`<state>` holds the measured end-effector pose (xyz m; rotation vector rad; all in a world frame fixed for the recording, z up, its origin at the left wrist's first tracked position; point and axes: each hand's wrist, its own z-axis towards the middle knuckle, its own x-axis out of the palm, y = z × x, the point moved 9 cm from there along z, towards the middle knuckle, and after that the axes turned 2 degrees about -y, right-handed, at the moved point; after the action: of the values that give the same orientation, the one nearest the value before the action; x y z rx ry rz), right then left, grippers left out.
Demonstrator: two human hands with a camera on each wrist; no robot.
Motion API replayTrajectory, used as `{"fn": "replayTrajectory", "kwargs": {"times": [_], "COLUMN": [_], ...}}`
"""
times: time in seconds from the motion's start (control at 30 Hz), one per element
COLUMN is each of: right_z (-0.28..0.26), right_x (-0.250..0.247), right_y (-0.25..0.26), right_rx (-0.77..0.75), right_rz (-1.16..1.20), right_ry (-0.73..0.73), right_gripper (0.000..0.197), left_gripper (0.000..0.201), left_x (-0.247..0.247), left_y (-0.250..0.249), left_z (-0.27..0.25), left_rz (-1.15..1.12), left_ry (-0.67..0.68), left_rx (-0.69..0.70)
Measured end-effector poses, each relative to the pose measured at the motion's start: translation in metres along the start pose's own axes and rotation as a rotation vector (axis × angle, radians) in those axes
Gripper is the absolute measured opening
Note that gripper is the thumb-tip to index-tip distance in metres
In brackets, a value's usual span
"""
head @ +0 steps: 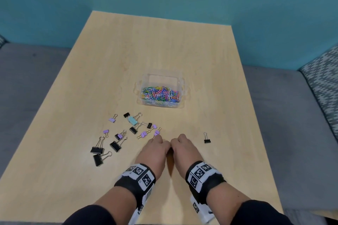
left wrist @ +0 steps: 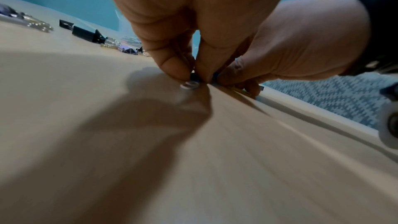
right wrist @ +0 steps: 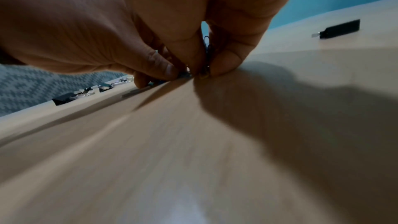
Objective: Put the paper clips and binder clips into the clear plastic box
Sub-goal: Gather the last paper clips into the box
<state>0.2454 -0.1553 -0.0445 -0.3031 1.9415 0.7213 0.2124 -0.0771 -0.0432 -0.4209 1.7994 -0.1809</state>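
The clear plastic box (head: pixel 180 80) stands mid-table, holding a heap of coloured paper clips (head: pixel 161 94). My left hand (head: pixel 161 145) and right hand (head: pixel 178 144) meet knuckle to knuckle on the table in front of it, fingers curled down. In the left wrist view the left hand (left wrist: pixel 191 75) pinches small clips against the wood, with a white paper clip (left wrist: pixel 189 85) at its fingertips. In the right wrist view the right hand (right wrist: pixel 202 71) pinches blue paper clips (right wrist: pixel 207 43). Several black, purple and mint binder clips (head: pixel 132 121) lie scattered to the left.
One black binder clip (head: pixel 207 139) (right wrist: pixel 340 29) lies alone right of my hands. The wooden table (head: pixel 201 51) stands against a teal wall. Grey cushions flank it, with a patterned cushion (head: pixel 325 86) at the right.
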Motion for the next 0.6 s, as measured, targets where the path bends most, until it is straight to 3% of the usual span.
{"fn": "replayTrajectory", "kwargs": {"times": [0.33, 0.5, 0.6], "right_z": [0.001, -0.001, 0.0], "right_x": [-0.015, -0.022, -0.031], "right_y": [-0.013, -0.023, -0.024], "right_rx": [0.05, 0.069, 0.092], "right_rz": [0.022, 0.107, 0.205], "right_ry": [0.026, 0.136, 0.24], "right_gripper": [0.017, 0.008, 0.007], "left_gripper": [0.018, 0.018, 0.018], "left_x": [-0.006, -0.007, -0.019], "left_y": [0.013, 0.027, 0.031], "left_z": [-0.002, -0.001, -0.003], "left_rz": [-0.038, -0.077, -0.263], "left_ry": [0.066, 0.092, 0.097], "left_rx": [-0.147, -0.171, -0.182]}}
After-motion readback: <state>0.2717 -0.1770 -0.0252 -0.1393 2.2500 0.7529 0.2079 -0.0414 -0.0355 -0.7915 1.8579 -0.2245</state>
